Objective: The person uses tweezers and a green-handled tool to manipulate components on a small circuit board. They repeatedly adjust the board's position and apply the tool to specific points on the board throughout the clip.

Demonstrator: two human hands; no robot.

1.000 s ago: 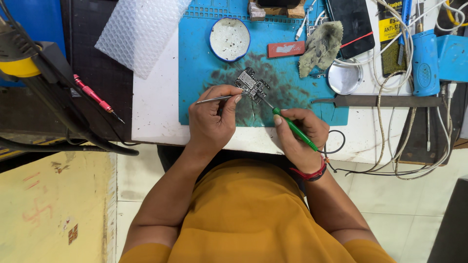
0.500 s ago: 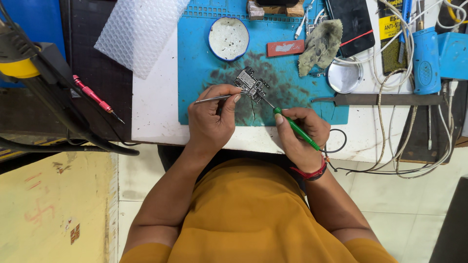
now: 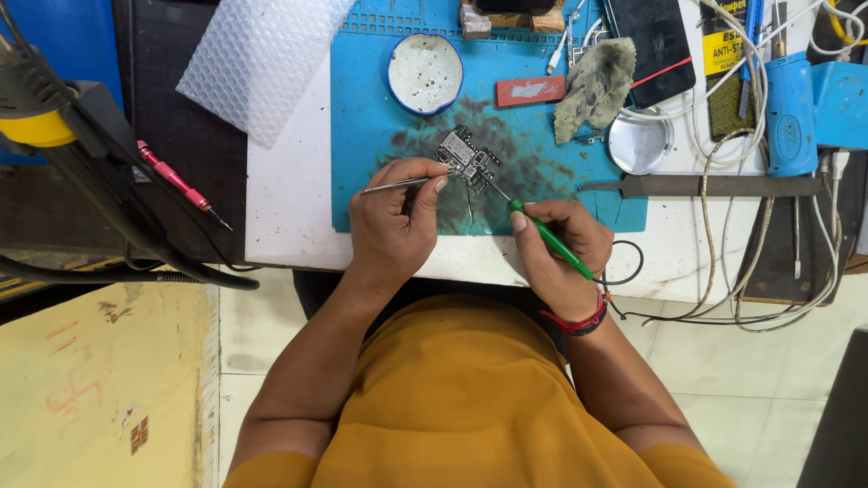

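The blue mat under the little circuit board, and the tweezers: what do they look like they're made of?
The blue mat looks like soft matte rubber or silicone: moulded ridges along its top edge, dark scorch-like stains. The tweezers in the left hand look like bare metal, thin with a silvery shine. The circuit board is too small to judge.

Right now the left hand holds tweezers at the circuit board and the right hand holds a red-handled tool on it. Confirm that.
Not quite. The head view shows the right hand holding a green-handled tool, not red. The left hand does hold tweezers at the circuit board.
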